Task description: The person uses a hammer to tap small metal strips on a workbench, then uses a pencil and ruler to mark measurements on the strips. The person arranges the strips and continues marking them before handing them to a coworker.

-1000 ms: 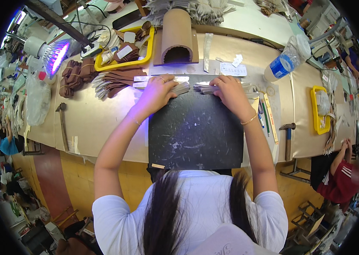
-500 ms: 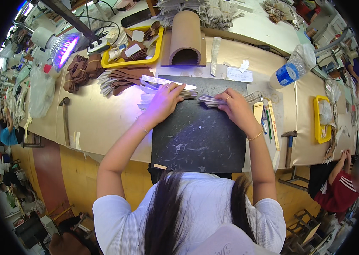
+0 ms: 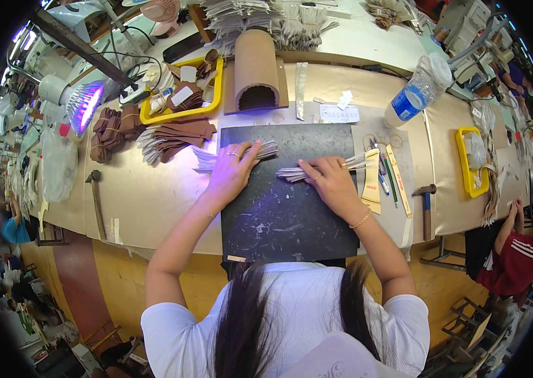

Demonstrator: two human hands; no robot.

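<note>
My left hand lies over a fanned stack of thin whitish strips, fingers curled round it near the top left of a scuffed black mat. More ends of this stack show left of the hand, past the mat's edge. Farther right and a little nearer to me, my right hand grips a second stack of pale strips. Its strips stick out on both sides of the fingers, the right ends reaching a cream card-like piece. Black mat shows between the two stacks. My thumbs are partly hidden.
Brown strips and a yellow tray lie at the back left, near a lit lamp. A brown half-tube form stands behind the mat. Pens, a hammer and a bottle are at right; another hammer lies left.
My right hand and its stack have moved nearer to me on the mat. The long white strip on top of the left stack no longer shows. The whole view has shifted slightly.
</note>
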